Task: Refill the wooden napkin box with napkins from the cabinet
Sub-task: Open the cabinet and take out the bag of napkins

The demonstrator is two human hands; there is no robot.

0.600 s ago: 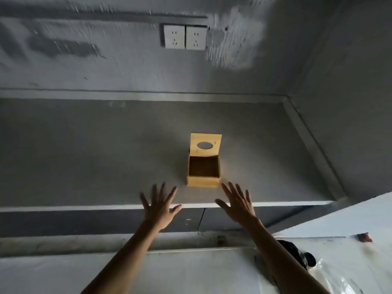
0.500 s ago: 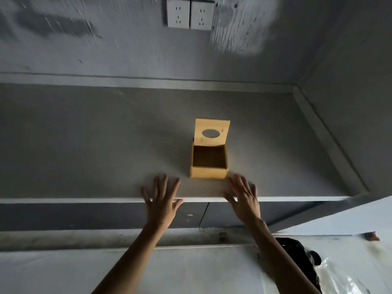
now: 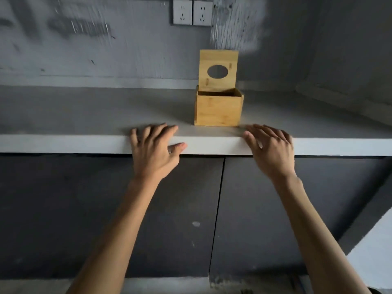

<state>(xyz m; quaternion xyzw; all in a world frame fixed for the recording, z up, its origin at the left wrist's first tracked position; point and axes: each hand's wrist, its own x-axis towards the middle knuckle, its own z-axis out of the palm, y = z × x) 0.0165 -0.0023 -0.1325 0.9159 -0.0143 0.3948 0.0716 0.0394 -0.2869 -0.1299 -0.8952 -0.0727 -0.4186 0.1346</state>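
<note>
Two bare forearms are reaching up from the bottom of the view, crossing the cabinet doors (image 3: 63, 209); the doors are standing closed, dark, two side by side, a thin seam running between them under the counter (image 3: 84, 115).

Left hand (image 3: 153, 153) is lying over the counter's pale front edge, fingers spread and straight, thumb pointing along the edge face, holding nothing; right hand (image 3: 271, 151) is lying over the same edge, fingers loosely bent and apart, holding nothing.

Box (image 3: 218, 110), wooden, is sitting on the counter just behind the edge, between the hands and nearer the right one; its lid (image 3: 218, 57), with an oval hole, is standing upright at the back; the interior is staying out of sight from this angle.

Wall (image 3: 127, 56), grey and scuffed, is rising behind; sockets (image 3: 182, 12), a white pair, are sitting high above the box.
</note>
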